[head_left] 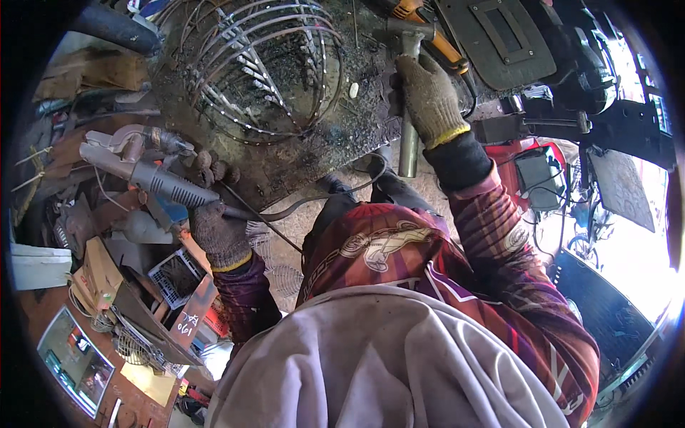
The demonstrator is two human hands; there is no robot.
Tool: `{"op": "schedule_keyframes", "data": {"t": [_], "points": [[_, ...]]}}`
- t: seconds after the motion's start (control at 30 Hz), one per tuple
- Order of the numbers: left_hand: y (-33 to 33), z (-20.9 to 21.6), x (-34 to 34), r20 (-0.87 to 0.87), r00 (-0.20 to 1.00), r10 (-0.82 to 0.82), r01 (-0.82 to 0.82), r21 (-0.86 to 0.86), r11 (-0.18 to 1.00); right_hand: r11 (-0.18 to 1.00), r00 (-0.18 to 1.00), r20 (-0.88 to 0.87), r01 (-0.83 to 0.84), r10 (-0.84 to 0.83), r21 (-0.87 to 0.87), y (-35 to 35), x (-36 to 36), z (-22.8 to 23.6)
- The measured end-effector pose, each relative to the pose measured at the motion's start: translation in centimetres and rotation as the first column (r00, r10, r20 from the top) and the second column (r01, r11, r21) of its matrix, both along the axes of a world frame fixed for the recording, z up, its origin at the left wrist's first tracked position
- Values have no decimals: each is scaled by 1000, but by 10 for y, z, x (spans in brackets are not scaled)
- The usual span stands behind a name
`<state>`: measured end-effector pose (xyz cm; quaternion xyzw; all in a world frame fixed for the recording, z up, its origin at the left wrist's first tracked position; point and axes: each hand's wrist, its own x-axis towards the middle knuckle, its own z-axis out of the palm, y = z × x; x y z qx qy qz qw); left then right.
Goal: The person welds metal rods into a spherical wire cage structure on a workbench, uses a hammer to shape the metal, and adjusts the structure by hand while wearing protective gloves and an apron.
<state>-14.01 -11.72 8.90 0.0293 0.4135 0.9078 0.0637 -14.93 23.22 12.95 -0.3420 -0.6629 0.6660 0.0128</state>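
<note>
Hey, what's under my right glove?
Under the gloved right hand is a hammer: its head shows on the far side, its shaft's end on the near side. The shaft's middle is covered, so unseen.

Passage: between rod cage (pixel 251 58) and hammer (pixel 409 146) | Obstacles: orange grinder (pixel 446 51) right, cable (pixel 250 215) front

Head-worn fisheye view, facing down, fairly near the worktable (pixel 282 170)

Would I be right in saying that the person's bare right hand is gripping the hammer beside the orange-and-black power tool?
Not quite: the head view shows that the right hand wears a glove with a yellow edge. It does grip the hammer beside the orange-and-black power tool.
</note>
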Motion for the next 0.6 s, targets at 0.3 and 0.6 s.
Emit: {"op": "schedule_keyframes", "data": {"t": [0.3, 0.6], "points": [[-3, -3, -2, -42, 999, -31, 31, 4, 1000, 911, 965, 62, -261, 255, 320, 1, 3, -18], [-9, -12, 0, 72, 997, 39, -39, -3, 999, 771, 942, 167, -335, 291, 542, -16, -3, -5]]}}
